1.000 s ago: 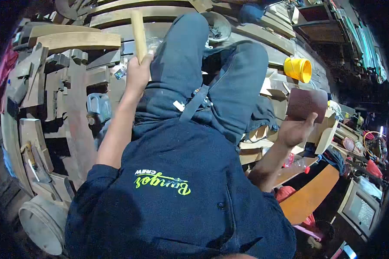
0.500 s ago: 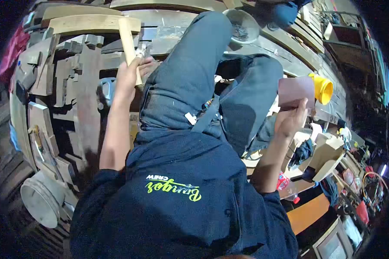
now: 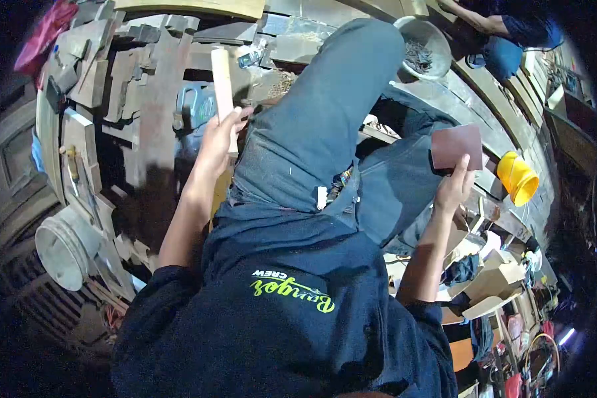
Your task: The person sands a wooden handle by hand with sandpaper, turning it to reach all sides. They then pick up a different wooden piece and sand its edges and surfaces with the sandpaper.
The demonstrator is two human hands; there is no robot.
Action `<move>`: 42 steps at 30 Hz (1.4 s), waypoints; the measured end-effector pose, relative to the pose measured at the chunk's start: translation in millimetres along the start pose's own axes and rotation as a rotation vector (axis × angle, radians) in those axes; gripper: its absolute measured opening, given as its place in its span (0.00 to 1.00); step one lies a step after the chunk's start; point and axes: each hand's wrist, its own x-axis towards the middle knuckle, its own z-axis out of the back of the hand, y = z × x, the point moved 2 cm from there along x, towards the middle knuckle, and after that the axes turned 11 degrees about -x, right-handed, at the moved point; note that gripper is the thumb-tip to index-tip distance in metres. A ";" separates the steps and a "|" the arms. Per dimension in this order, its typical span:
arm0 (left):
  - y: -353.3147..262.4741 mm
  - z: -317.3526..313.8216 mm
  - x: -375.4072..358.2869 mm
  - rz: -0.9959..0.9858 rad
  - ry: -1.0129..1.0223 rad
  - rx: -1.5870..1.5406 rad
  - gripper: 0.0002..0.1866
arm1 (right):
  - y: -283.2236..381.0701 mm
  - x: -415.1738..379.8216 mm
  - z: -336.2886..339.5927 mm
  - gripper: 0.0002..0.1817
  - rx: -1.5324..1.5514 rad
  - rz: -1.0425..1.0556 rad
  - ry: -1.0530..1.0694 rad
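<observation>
My left hand (image 3: pixel 213 144) is closed around the lower end of a pale wooden stick (image 3: pixel 221 76), which stands nearly upright in the view beside my bent knee. Some fingers of that hand point off toward my trouser leg. On the other side, my right hand (image 3: pixel 454 187) grips a brownish-red sheet of sandpaper (image 3: pixel 456 146) by its lower edge, thumb lying on its face. The sheet is held out flat, apart from the stick, in front of my other leg.
A yellow container (image 3: pixel 517 178) lies tipped at the right. Beyond my knee stands a bucket (image 3: pixel 426 56) with dark small pieces in it. Another person in a blue cap (image 3: pixel 501 58) is at the upper right. Wood pieces (image 3: pixel 149 99) and a white bucket (image 3: pixel 63 249) are on the left.
The whole view has shifted, and more of the other person shows. The stick is a little more upright in my left hand. Both hands keep hold of their things.
</observation>
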 end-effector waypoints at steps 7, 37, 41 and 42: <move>-6.2 0.1 -16.7 0.100 -0.142 -0.034 0.19 | 4.3 -2.3 -5.5 0.21 -0.043 0.052 0.072; 10.3 48.9 -2.0 -0.442 -0.322 0.781 0.17 | 100.9 52.6 -35.5 0.26 1.253 -0.240 0.312; 66.1 72.8 -22.0 -0.324 -0.150 1.260 0.19 | 61.3 147.7 -57.5 0.23 0.847 -0.304 0.234; 67.8 72.6 -18.9 -0.375 -0.230 1.204 0.19 | 59.7 169.5 -73.1 0.23 0.785 -0.354 0.217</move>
